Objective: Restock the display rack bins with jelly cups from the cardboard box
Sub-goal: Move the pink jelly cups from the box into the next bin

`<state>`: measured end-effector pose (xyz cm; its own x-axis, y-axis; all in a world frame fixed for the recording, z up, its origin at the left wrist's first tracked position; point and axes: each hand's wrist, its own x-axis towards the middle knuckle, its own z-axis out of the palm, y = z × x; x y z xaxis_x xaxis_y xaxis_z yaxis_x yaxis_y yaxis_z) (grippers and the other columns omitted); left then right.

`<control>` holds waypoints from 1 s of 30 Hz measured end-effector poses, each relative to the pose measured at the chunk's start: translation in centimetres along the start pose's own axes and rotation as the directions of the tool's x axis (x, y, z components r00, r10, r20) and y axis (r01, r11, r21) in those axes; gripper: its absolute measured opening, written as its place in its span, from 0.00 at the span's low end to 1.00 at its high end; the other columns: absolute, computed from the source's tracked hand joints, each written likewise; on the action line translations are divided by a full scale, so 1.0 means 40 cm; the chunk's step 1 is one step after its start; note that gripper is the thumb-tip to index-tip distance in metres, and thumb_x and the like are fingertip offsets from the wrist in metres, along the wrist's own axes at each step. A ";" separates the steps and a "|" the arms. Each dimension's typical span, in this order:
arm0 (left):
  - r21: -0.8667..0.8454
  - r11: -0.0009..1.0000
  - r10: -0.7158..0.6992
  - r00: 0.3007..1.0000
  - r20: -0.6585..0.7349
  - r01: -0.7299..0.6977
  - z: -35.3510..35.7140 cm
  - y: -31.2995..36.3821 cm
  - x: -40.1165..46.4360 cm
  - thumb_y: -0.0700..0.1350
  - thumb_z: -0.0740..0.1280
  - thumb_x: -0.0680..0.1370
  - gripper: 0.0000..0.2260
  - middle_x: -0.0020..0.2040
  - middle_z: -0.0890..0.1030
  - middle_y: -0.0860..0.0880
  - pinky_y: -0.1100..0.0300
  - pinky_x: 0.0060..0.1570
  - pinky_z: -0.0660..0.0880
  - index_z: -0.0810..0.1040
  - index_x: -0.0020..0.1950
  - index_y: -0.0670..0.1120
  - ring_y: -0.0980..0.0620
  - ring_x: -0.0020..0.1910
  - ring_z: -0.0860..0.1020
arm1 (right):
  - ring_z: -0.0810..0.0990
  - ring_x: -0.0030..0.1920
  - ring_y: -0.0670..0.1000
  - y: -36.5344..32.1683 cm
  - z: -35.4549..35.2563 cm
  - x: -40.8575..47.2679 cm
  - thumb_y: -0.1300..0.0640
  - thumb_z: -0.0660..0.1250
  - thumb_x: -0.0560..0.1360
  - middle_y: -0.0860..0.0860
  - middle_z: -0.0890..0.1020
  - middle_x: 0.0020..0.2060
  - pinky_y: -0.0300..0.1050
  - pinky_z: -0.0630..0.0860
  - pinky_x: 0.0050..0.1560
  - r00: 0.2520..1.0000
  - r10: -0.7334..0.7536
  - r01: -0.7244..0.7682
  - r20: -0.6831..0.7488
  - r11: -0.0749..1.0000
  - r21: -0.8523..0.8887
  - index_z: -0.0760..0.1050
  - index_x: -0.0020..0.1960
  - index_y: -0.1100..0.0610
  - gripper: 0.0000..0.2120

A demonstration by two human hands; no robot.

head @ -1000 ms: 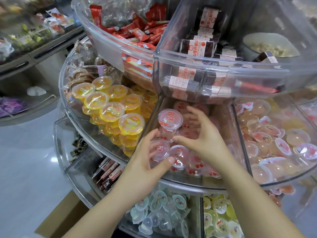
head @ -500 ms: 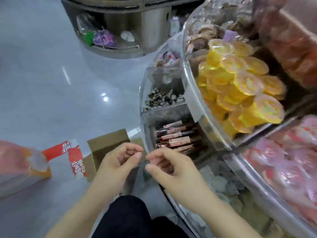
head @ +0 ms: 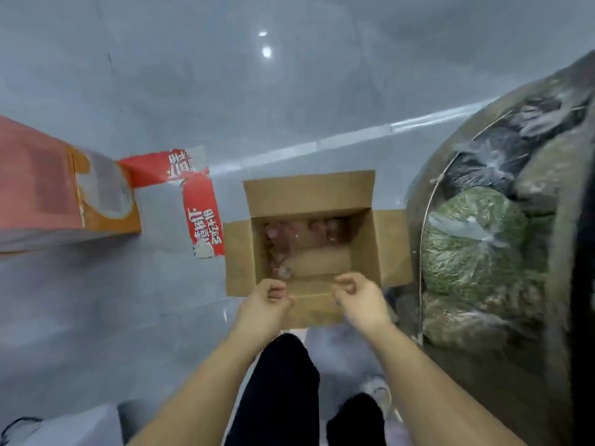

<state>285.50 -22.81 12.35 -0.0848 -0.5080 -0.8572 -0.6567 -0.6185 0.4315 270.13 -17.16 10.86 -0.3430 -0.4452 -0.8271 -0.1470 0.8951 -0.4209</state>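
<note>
the jelly cups (head: 291, 235) lie blurred and pinkish in the bottom of the open cardboard box (head: 309, 201), which sits on the grey floor (head: 193, 91) at the middle of the frame with its flaps folded out. only part of the box bottom is covered; bare cardboard shows in the nearer half.

just below the box's near edge the left hand (head: 265, 305) and right hand (head: 362, 302) hover side by side, fingers loosely curled, holding nothing that shows. neither touches the cups.

this looks like the fetching step: empty hands reaching for another load. the next move calls for dipping both hands past the near flap into the far half of the box and gathering several cups without crushing their soft lids.

at the right edge curves the display rack (head: 515, 236), its lower bin holding greenish packets. at the left lies a red and orange carton (head: 48, 194), with red tape strips (head: 203, 217) on the floor beside it.
</note>
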 end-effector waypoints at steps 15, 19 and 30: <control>0.634 0.771 0.155 0.984 -0.088 -0.065 0.247 -0.100 0.761 0.50 0.63 0.77 0.27 0.77 0.53 0.43 0.48 0.61 0.70 0.58 0.74 0.49 0.39 0.68 0.67 | 0.57 0.73 0.61 0.141 0.207 0.759 0.42 0.66 0.73 0.60 0.53 0.75 0.51 0.62 0.68 0.997 0.004 -0.050 -0.082 0.822 -0.568 0.41 0.76 0.51 0.44; 0.736 0.674 0.157 0.986 -0.058 -0.064 0.252 -0.154 0.783 0.51 0.58 0.80 0.23 0.73 0.63 0.40 0.44 0.60 0.71 0.60 0.74 0.47 0.39 0.66 0.69 | 0.54 0.74 0.61 0.154 0.261 0.760 0.42 0.65 0.73 0.57 0.49 0.76 0.52 0.63 0.68 0.996 0.014 -0.063 -0.087 0.794 -0.604 0.46 0.76 0.47 0.40; 0.570 0.822 0.073 0.990 -0.120 0.009 0.267 -0.157 0.783 0.44 0.59 0.79 0.14 0.61 0.77 0.39 0.55 0.55 0.71 0.75 0.61 0.40 0.40 0.60 0.75 | 0.53 0.73 0.64 0.210 0.282 0.768 0.44 0.60 0.75 0.60 0.54 0.75 0.54 0.57 0.71 0.994 -0.065 0.110 0.090 0.680 -0.725 0.63 0.72 0.52 0.27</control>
<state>278.96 -28.43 -20.20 -0.0417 -0.6202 -0.7834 -0.9675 -0.1707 0.1867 268.81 -23.58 -22.28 -0.2480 -0.5030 -0.8279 -0.8106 0.5757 -0.1070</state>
